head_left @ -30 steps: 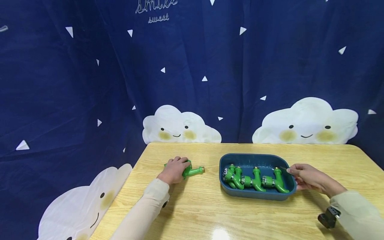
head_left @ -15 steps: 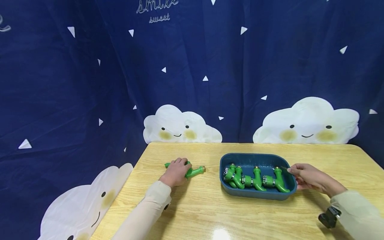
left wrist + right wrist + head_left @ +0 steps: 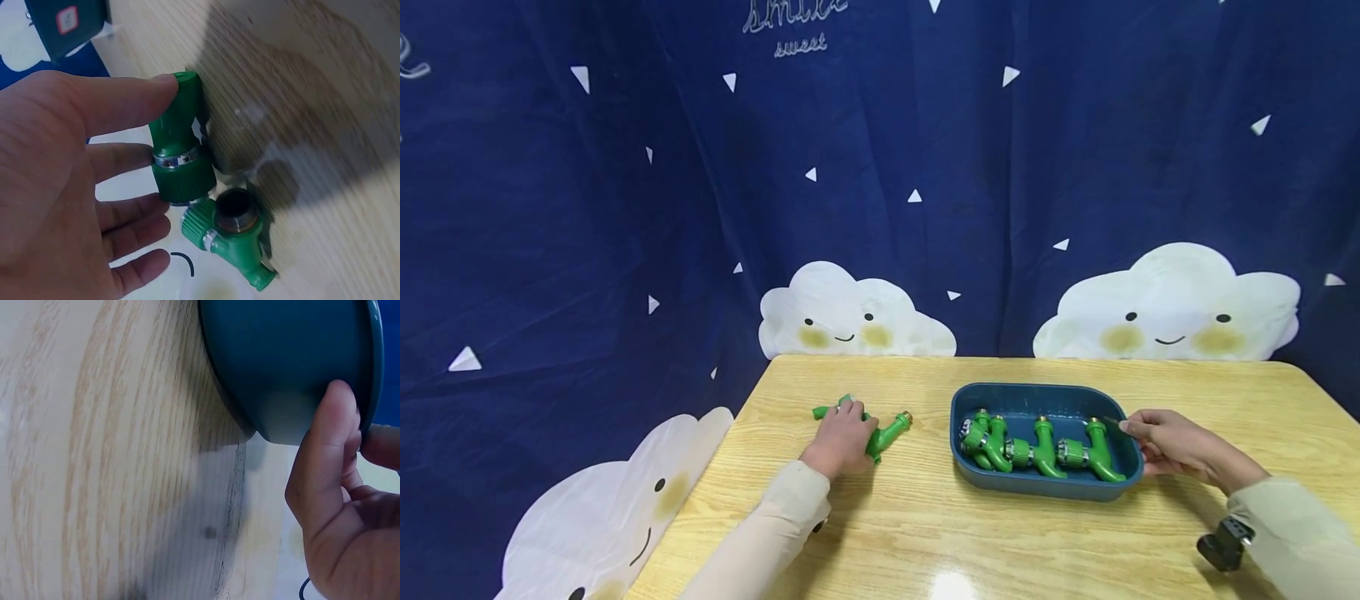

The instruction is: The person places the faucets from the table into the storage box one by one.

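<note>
My left hand [image 3: 842,437] is at two green taps on the left of the table. Its thumb and fingers pinch the nearer tap [image 3: 178,128], whose brass end points right in the head view. Just beyond it lies a second green tap [image 3: 240,244], partly covered by the hand in the head view; its threaded mouth shows in the left wrist view. On the right, my right hand [image 3: 1180,446] grips the end of a dark blue bin [image 3: 1037,487], fingers against the outer wall [image 3: 294,369] and thumb at the rim. Several green taps [image 3: 1043,450] lie inside the bin.
The wooden table [image 3: 910,533] ends at a dark blue curtain [image 3: 880,125] with white clouds and triangles. Between the left hand and the bin is a stretch of bare wood. A small black device [image 3: 1223,543] sits on the right wrist.
The left hand has shifted slightly right and the tap it holds has turned, its brass end swinging away from me. More of the second tap shows. The right hand and bin stay put.
</note>
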Tool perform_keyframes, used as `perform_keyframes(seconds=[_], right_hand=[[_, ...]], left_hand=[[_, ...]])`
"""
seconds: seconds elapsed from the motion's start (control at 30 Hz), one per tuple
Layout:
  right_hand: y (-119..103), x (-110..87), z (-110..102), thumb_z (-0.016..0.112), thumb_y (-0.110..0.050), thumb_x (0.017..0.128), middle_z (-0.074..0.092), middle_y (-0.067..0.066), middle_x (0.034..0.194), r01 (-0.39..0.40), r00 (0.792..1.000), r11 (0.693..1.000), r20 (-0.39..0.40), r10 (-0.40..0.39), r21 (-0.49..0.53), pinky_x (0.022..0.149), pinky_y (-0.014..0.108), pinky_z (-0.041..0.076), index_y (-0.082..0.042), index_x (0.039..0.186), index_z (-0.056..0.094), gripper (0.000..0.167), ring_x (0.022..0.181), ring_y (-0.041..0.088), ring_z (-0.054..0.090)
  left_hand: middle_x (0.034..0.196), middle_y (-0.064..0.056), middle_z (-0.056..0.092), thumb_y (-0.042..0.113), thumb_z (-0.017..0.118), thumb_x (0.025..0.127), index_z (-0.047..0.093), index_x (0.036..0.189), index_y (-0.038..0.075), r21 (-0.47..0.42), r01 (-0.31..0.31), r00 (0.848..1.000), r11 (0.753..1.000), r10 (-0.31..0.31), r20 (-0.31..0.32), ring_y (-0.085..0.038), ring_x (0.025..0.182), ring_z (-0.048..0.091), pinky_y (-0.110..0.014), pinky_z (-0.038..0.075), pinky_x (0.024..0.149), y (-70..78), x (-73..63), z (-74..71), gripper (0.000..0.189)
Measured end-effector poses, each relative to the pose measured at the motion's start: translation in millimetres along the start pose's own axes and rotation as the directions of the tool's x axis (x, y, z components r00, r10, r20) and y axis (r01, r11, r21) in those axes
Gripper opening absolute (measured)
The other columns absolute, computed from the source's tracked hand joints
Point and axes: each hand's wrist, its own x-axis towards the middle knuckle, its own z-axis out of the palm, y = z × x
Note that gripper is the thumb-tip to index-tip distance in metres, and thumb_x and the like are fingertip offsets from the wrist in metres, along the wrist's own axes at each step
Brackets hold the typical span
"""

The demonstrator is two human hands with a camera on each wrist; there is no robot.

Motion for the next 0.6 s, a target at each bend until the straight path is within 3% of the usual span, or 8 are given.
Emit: perform_keyframes(seconds=[0.37, 0.53, 0.6], right_hand=[[1.1, 0.1, 0.7, 0.039, -0.021, 0.107, 0.059, -0.001, 0.077, 0.018, 0.999, 0.999, 0.033, -0.019, 0.029, 0.064, 0.027, 0.059, -0.001, 0.101, 0.051, 0.024, 0.067, 0.009, 0.064], [0.6, -0.7, 0.4, 0.038, -0.021, 0.107, 0.059, -0.001, 0.078, 0.023, 0.999, 0.999, 0.04, -0.024, 0.028, 0.064, 0.027, 0.059, -0.001, 0.101, 0.051, 0.024, 0.067, 0.009, 0.064], [0.0, -0.8, 0.6, 0.038, -0.021, 0.107, 0.059, -0.001, 0.077, 0.02, 0.999, 0.999, 0.038, -0.021, 0.026, 0.064, 0.027, 0.059, -0.002, 0.101, 0.051, 0.024, 0.067, 0.009, 0.064]], left_hand=[[0.121, -0.01, 0.059, 0.041, 0.07, 0.087, 0.067, 0.125, 0.02, -0.004, 0.049, 0.999, 0.999, -0.049, 0.015, -0.028, 0.116, 0.055, -0.048, 0.05, 0.095, 14.0, -9.4, -6.0, 0.044], [0.119, -0.01, 0.06, 0.04, 0.07, 0.086, 0.066, 0.124, 0.016, -0.04, 0.059, 0.998, 0.997, -0.06, -0.018, -0.028, 0.111, 0.057, -0.047, 0.052, 0.089, 15.2, -10.1, -7.4, 0.046], [0.125, -0.011, 0.059, 0.042, 0.07, 0.087, 0.063, 0.128, 0.015, -0.06, 0.044, 0.998, 0.997, -0.047, -0.042, -0.029, 0.115, 0.057, -0.047, 0.052, 0.09, 15.2, -9.8, -8.7, 0.049]])
